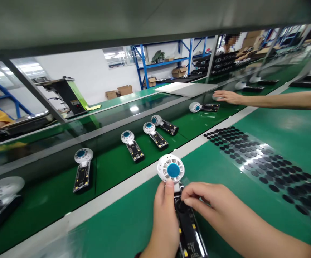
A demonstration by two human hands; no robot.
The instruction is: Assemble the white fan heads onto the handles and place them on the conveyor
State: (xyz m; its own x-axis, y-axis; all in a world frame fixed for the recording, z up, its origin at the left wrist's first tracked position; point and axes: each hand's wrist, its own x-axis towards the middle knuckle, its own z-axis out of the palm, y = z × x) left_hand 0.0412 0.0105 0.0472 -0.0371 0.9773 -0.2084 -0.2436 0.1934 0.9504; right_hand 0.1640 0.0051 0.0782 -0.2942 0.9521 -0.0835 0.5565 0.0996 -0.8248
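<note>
A small handheld fan with a white round head (pixel 170 168), a blue centre and an uncovered black circuit board in its handle stands tilted in front of me. My left hand (pixel 166 218) is closed around its neck and handle, thumb lying just below the head. Over the upper board, my right hand (pixel 211 200) pinches at the edge of a black round sticker (pixel 182 207), which its fingertips partly cover. To the right lies a clear sheet (pixel 262 157) bearing rows of similar black round stickers.
Several similar fans, such as one fan (pixel 82 168), lie on the green conveyor belt (pixel 107 179) beyond a pale metal edge strip (pixel 134 179). A co-worker's hand (pixel 227 96) reaches over the belt from the right. A low overhead panel (pixel 144 21) spans the top.
</note>
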